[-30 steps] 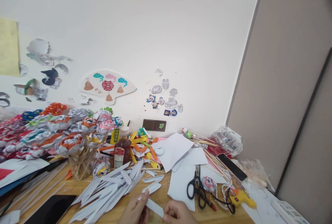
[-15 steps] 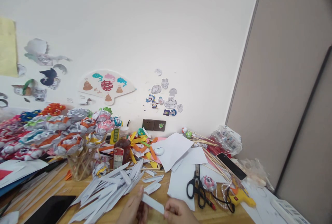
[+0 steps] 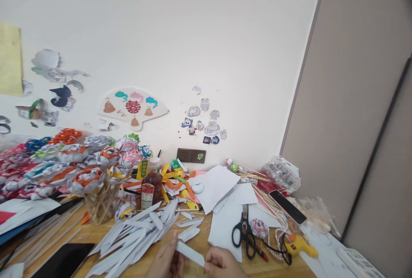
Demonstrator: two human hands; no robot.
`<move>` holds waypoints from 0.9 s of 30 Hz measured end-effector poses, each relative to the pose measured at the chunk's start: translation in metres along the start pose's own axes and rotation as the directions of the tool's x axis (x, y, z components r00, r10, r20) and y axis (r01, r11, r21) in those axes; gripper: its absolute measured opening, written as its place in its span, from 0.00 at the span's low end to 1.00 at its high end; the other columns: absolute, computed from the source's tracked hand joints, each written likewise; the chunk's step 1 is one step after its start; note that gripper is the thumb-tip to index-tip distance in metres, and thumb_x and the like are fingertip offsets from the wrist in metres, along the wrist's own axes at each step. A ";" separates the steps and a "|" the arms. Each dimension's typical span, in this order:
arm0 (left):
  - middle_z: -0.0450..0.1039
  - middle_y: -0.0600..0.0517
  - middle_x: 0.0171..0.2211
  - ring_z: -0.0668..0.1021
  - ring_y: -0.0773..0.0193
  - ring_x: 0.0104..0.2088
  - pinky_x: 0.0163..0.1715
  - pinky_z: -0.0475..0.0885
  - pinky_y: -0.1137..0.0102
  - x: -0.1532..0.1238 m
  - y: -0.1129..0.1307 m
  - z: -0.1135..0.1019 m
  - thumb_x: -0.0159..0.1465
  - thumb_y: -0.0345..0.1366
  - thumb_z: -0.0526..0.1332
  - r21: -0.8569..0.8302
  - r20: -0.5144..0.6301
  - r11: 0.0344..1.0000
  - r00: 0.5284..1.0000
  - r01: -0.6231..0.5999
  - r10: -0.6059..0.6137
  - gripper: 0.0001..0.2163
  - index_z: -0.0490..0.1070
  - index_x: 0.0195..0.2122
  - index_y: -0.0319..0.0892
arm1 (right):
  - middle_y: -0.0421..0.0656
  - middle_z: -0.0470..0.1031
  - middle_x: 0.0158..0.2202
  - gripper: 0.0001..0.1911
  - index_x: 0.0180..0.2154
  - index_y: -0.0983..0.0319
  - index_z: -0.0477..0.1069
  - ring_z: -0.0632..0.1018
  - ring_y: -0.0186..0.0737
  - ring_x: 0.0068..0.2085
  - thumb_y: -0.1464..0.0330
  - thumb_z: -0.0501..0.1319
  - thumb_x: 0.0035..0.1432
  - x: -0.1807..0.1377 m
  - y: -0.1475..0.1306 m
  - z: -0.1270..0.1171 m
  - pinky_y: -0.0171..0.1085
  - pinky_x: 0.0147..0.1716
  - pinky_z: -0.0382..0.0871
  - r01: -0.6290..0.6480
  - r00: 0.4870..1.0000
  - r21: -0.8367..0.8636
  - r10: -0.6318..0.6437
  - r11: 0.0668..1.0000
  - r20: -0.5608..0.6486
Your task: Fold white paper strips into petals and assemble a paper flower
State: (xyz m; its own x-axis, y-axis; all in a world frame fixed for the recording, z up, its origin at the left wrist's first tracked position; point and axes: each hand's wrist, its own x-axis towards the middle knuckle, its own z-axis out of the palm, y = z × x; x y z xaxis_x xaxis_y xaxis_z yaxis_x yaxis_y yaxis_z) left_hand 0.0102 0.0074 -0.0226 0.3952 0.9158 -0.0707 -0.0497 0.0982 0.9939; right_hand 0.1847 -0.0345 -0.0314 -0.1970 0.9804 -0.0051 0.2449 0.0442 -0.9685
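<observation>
Btwn L fingers [image 3: 171, 245] & R fingers [image 3: 213, 258]: white paper strip [image 3: 191, 254], pinched both ends.

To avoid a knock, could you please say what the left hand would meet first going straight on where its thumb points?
The left hand would probably first meet the loose white paper strips just ahead of it, though depth is unclear.

Scissors [image 3: 245, 227]: black handles. Left of scissors: held paper strip [image 3: 191, 254], plain white. Right: paper flower [image 3: 259, 227], pink-and-white; glue gun [image 3: 301, 245], chiefly yellow.
</observation>
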 end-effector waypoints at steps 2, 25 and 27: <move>0.63 0.54 0.07 0.64 0.70 0.09 0.11 0.59 0.75 0.001 -0.002 -0.001 0.50 0.68 0.41 0.020 -0.011 1.000 1.000 -0.015 0.015 0.32 0.60 0.12 0.43 | 0.32 0.57 0.16 0.18 0.23 0.61 0.59 0.57 0.27 0.18 0.54 0.60 0.42 0.000 0.000 -0.001 0.30 0.18 0.48 0.011 1.000 -0.006 -0.011 1.000 0.010; 0.61 0.56 0.06 0.63 0.70 0.09 0.11 0.58 0.74 0.000 0.002 -0.001 0.45 0.70 0.44 0.052 -0.035 0.999 0.999 -0.001 0.003 0.32 0.61 0.12 0.43 | 0.30 0.54 0.14 0.17 0.23 0.59 0.55 0.56 0.27 0.15 0.54 0.56 0.43 -0.002 -0.005 -0.002 0.29 0.15 0.47 -0.003 0.999 -0.007 0.002 1.000 -0.032; 0.60 0.55 0.06 0.63 0.70 0.09 0.11 0.57 0.75 0.001 0.003 0.000 0.45 0.70 0.44 0.080 -0.045 0.997 0.999 -0.010 0.014 0.32 0.61 0.11 0.43 | 0.30 0.54 0.14 0.16 0.23 0.59 0.56 0.56 0.27 0.15 0.55 0.56 0.43 -0.002 -0.006 -0.003 0.29 0.15 0.47 -0.008 0.999 -0.025 0.007 1.000 -0.051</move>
State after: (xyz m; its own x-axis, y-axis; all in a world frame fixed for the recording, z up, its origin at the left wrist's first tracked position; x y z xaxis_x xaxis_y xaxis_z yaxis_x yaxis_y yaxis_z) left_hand 0.0107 0.0080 -0.0198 0.3531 0.9336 -0.0607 0.0200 0.0574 0.9982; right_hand 0.1863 -0.0365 -0.0254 -0.1470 0.9891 0.0006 0.2698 0.0406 -0.9621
